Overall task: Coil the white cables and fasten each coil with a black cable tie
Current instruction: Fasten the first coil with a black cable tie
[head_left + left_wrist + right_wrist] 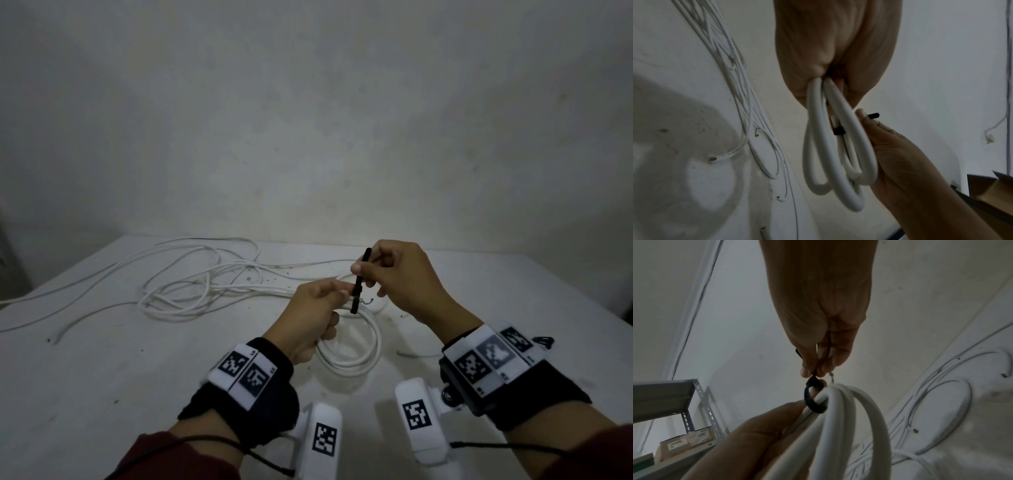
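Observation:
A coil of thick white cable hangs from my left hand, whose fingers are curled round the top of its loops. A black cable tie is looped around the bundle where the left hand holds it. My right hand pinches the tie's free tail between thumb and fingers, and the tail stands up above the coil. The tie's end pokes out past the right thumb. Both hands are held just above the white table.
A loose tangle of thin white cables sprawls over the table's far left, with ends trailing to the left edge. A short cable piece lies to the right of the coil. A metal shelf with boxes stands beside the table.

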